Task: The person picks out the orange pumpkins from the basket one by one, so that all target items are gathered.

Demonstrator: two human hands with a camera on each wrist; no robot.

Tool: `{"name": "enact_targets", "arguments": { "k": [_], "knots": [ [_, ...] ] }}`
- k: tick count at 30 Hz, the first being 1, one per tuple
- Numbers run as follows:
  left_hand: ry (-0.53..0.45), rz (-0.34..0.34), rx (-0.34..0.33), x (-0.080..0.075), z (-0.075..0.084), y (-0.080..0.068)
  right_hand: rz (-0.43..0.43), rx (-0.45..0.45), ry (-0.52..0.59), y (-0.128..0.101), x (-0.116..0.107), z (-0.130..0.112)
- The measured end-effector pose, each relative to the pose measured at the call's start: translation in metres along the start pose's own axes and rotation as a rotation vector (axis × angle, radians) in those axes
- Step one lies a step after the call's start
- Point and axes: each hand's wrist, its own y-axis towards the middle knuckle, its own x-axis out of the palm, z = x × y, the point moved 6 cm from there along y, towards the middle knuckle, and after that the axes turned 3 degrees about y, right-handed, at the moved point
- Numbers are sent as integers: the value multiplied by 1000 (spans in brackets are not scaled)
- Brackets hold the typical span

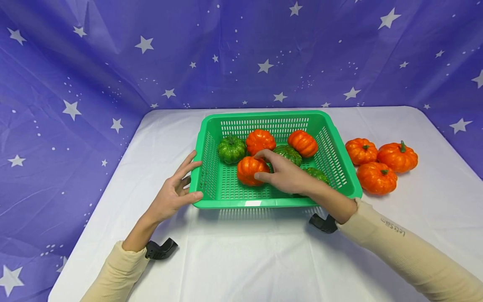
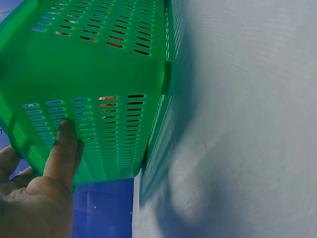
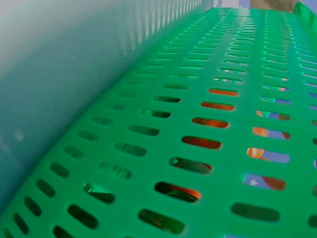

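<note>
A green plastic basket [image 1: 260,203] with slotted walls stands on the table. My left hand [image 1: 171,197] grips its left rim near the front corner; in the left wrist view, a finger of that hand [image 2: 47,198] presses the slotted outer wall. Inside the basket, my right hand [image 1: 288,172] holds a small orange pumpkin [image 1: 249,171] between thumb and fingers. Behind it sit a green pumpkin [image 1: 231,150] and two more orange pumpkins [image 1: 260,141] [image 1: 303,143]. Two striped green pumpkins [image 1: 288,154] [image 1: 318,175] are partly hidden by the right hand and forearm. The right wrist view shows only the basket's slotted wall [image 3: 218,119].
Three orange pumpkins [image 1: 361,151] [image 1: 398,157] [image 1: 377,178] lie close together on the white tablecloth [image 1: 241,260], right of the basket. A purple star-printed curtain [image 1: 241,50] hangs behind and along the sides of the table. Each wrist wears a black mount [image 1: 161,249].
</note>
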Motion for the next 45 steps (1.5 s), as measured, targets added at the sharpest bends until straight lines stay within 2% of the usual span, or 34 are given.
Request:
{"name": "enact_targets", "arguments": {
  "k": [9, 13, 22, 30, 45],
  "knots": [
    [32, 4, -8, -1, -1, -1, -2, -76, -70, 0, 4, -2],
    [42, 1, -4, -1, 0, -1, 1, -89, -69, 1, 5, -2],
    [50, -1, 0, 0, 2, -1, 6, -66, -80, 3, 6, 1],
    [46, -1, -4, -1, 0, -2, -44, -59, -67, 4, 10, -1],
    [54, 4, -1, -2, 0, -1, -24, -42, -78, 5, 10, 2]
  ]
}}
